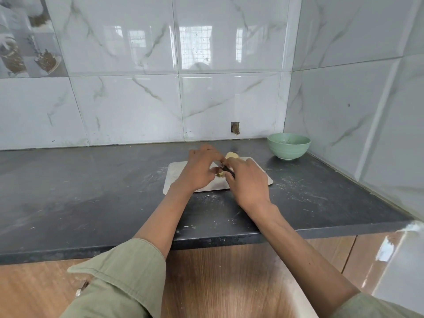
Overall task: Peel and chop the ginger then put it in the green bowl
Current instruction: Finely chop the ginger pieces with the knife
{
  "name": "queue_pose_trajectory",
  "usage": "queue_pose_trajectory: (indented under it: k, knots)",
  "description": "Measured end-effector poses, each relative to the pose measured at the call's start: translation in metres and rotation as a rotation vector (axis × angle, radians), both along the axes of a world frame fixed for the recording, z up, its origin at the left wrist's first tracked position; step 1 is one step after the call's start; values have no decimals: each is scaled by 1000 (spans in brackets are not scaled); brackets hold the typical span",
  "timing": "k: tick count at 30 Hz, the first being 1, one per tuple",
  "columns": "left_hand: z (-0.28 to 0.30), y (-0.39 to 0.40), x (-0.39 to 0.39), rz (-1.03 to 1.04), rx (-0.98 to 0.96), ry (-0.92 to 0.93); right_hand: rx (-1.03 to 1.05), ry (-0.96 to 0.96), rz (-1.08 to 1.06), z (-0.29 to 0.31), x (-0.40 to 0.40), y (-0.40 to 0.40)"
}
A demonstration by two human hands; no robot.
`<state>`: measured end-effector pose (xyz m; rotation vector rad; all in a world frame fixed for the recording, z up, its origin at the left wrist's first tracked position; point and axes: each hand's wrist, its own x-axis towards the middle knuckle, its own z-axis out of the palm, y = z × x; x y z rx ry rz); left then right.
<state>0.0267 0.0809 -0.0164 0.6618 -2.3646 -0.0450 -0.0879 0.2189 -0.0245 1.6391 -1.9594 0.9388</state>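
**Tiled corner, dark counter**

You face a back wall point(160, 65) of glossy white tiles veined in grey, meeting a side wall point(358, 99) of the same tile on your right. A bright window reflection point(195, 45) shines in the upper tiles. At upper left, a decor tile point(27, 42) shows spoons of spices. Low on the back wall, a small notch point(235, 128) is cut in the tile. Beneath runs a dark stone counter point(80, 191), scuffed and dusted with pale marks. Below its front edge you see wood-grain cabinets point(218, 283), glossy at right.
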Motion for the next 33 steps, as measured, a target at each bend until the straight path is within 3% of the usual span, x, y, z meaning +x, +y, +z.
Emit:
queue_pose_trajectory:
  k: [11,20,27,33]
  knots:
    - [-1,-4,-3,109,-37,-73,68,166,-182,6,-45,-27]
    - [-3,-8,-2,178,-10,-100,106,-47,-293,-1,-83,-32]
    - [-6,-8,3,275,73,60,82,-190,-382,-2,-94,-20]
    - [-4,-6,1,236,123,105,73,-217,-390,2,-79,-15]
